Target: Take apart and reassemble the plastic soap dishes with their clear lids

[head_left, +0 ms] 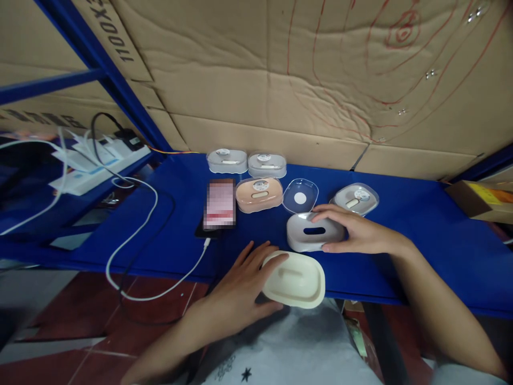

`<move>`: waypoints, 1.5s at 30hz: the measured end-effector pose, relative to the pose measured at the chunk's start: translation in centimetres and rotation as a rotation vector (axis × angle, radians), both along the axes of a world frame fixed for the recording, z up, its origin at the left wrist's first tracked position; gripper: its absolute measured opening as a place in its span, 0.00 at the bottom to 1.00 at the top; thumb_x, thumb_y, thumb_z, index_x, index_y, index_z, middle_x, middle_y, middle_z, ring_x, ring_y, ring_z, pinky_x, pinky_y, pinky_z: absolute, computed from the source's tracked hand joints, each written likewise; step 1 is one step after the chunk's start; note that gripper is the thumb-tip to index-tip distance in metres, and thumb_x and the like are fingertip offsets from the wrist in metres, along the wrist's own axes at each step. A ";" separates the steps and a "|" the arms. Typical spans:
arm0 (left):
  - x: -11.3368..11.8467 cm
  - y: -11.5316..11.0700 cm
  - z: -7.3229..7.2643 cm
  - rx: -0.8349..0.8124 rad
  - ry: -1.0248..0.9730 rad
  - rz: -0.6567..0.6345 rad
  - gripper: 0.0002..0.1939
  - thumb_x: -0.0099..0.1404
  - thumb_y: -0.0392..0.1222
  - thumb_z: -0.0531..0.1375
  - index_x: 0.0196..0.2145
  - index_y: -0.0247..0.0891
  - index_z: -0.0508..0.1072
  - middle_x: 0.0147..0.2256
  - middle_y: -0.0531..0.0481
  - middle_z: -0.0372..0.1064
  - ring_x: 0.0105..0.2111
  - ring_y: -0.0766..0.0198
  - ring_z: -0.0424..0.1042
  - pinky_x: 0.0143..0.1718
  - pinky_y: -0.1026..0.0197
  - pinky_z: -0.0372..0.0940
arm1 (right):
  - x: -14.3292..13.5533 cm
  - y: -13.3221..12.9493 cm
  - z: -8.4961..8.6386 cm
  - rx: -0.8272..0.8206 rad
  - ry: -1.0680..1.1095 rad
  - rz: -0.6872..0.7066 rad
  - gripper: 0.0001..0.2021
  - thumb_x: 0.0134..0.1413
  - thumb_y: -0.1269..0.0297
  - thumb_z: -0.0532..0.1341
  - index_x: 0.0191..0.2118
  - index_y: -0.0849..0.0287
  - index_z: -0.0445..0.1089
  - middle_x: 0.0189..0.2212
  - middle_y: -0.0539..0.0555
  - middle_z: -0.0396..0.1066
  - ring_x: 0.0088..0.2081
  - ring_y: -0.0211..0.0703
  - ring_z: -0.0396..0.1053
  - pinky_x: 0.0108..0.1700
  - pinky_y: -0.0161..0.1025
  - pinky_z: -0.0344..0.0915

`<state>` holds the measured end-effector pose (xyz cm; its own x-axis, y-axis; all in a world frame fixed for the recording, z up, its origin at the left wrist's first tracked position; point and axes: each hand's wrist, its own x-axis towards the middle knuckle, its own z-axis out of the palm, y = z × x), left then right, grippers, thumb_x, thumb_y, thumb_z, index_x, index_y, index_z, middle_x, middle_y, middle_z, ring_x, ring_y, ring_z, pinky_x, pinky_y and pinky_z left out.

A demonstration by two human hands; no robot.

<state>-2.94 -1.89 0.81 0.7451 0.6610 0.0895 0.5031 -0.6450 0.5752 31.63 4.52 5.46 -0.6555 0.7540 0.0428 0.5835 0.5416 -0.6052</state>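
At the front edge of the blue table, my left hand point(256, 283) grips a cream oval dish point(302, 280) by its left side, thumb over the rim. The dish has a raised ridge in its middle. Just beyond it, my right hand point(358, 231) holds a grey oval cover point(298, 235) with a long slot in its top, thumb and fingers around its right end. Behind that cover lies a clear lid point(300, 195) with a round white sticker. A grey oval box point(355, 198) under a clear lid sits behind my right hand.
A peach oval box point(258, 195) and two grey ones, one a grey box point(228, 160), stand toward the cardboard wall point(240, 101). A phone point(219, 206) is plugged into a white cable point(156, 203). Power strips point(96, 166) are at left, a cardboard box point(481, 200) at right.
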 end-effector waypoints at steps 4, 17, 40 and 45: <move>-0.1 0.0 -0.2 -0.011 -0.035 0.026 0.46 0.65 0.49 0.71 0.73 0.57 0.53 0.71 0.43 0.60 0.72 0.40 0.56 0.73 0.28 0.48 | 0.2 -0.2 -0.7 0.095 -0.038 -0.052 0.36 0.58 0.43 0.71 0.68 0.45 0.64 0.72 0.60 0.58 0.71 0.62 0.59 0.70 0.62 0.62; 1.2 0.9 -0.3 -0.072 -0.004 0.092 0.49 0.63 0.54 0.72 0.74 0.53 0.52 0.76 0.38 0.45 0.76 0.35 0.43 0.72 0.23 0.44 | 0.2 3.1 -3.0 0.456 -0.052 -0.193 0.29 0.64 0.77 0.52 0.67 0.52 0.68 0.65 0.60 0.71 0.67 0.61 0.67 0.66 0.68 0.64; 1.1 1.6 0.0 -0.174 -0.393 0.257 0.41 0.62 0.49 0.73 0.67 0.51 0.59 0.66 0.40 0.58 0.67 0.42 0.61 0.69 0.39 0.57 | -1.4 0.1 -1.6 0.394 -0.216 -0.183 0.28 0.74 0.48 0.54 0.71 0.58 0.61 0.65 0.66 0.70 0.63 0.63 0.71 0.64 0.62 0.68; 1.2 1.2 -0.1 -0.309 -0.847 0.377 0.45 0.57 0.44 0.77 0.66 0.54 0.60 0.66 0.44 0.61 0.64 0.47 0.65 0.65 0.48 0.62 | -1.5 -0.4 -1.3 0.337 -0.128 -0.060 0.39 0.63 0.45 0.68 0.73 0.53 0.57 0.66 0.64 0.68 0.63 0.64 0.71 0.61 0.62 0.71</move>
